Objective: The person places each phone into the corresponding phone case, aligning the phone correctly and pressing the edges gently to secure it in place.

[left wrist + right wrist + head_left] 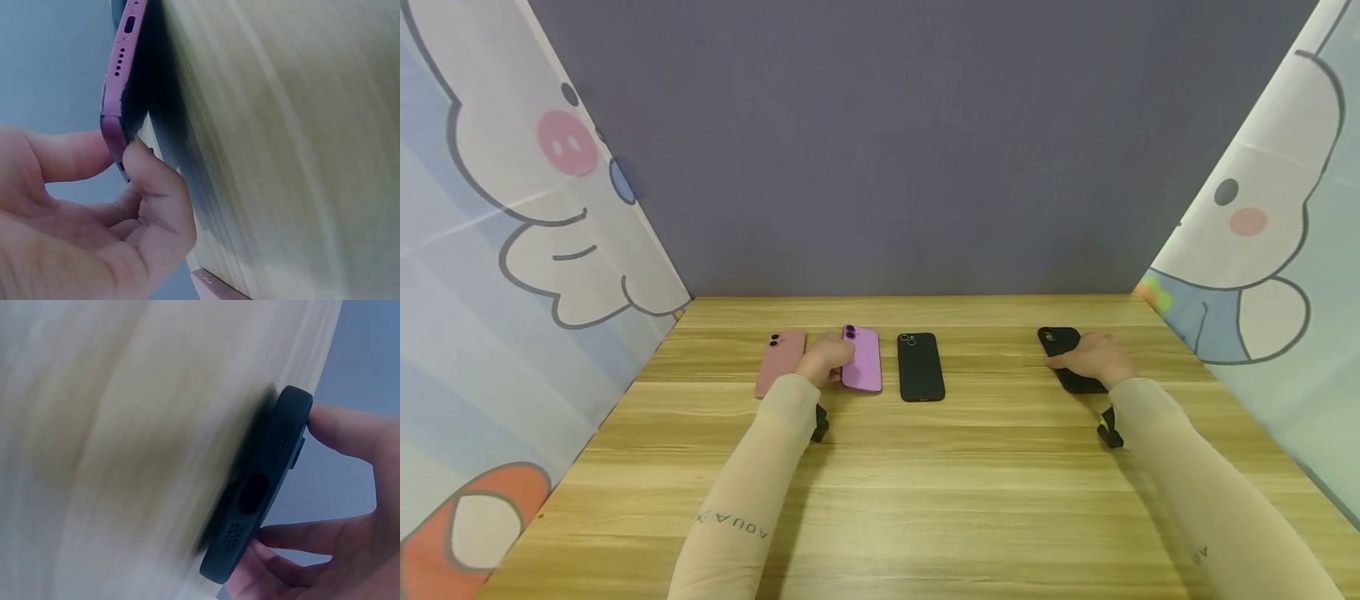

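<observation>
My left hand pinches the left edge of a purple phone that lies back side up, its cameras at the far end. In the left wrist view, thumb and fingers grip a corner of the purple phone, and a dark gap shows between it and the table. Over to the right, my right hand grips a black phone across its sides. The right wrist view shows the port end of that black phone close to the table, with the thumb and fingers on opposite edges.
A pink phone lies left of the purple one, partly behind my left wrist. Another black phone rests between my hands. A grey panel rises behind the wooden table, and cartoon-printed sheets flank it.
</observation>
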{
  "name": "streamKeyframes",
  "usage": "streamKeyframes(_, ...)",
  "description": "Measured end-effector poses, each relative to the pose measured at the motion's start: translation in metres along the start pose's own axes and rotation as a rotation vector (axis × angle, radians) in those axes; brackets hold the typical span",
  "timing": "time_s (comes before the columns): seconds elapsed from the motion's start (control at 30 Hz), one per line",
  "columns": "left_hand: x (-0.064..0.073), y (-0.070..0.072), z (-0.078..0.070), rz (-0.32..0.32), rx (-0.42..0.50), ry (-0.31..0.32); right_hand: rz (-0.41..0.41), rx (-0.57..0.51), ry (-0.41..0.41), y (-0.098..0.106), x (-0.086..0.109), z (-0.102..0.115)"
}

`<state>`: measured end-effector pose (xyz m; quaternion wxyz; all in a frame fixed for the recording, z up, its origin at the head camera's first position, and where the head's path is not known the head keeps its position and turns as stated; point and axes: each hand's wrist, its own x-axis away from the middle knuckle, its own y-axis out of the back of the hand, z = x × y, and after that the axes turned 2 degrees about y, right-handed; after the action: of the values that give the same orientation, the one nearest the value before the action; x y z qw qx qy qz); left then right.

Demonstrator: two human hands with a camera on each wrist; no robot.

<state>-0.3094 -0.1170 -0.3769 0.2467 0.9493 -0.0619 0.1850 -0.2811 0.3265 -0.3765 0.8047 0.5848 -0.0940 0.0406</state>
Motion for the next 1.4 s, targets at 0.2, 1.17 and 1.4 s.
streamKeyframes(0.2, 0.000, 0.003, 0.003, 0.026, 0.056, -0.013, 0.002, -0.018, 0.016, -0.001, 0.003, 0.010)
streamKeyframes(1.17, 0.009, -0.008, 0.001, 0.035, 0.205, -0.059, -0.014, -0.181, 0.078, -0.016, 0.010, 0.062)
streamKeyframes(1.4, 0.012, -0.010, -0.005, 0.051, 0.258, -0.073, -0.022, -0.229, 0.083, -0.019, 0.016, 0.079)
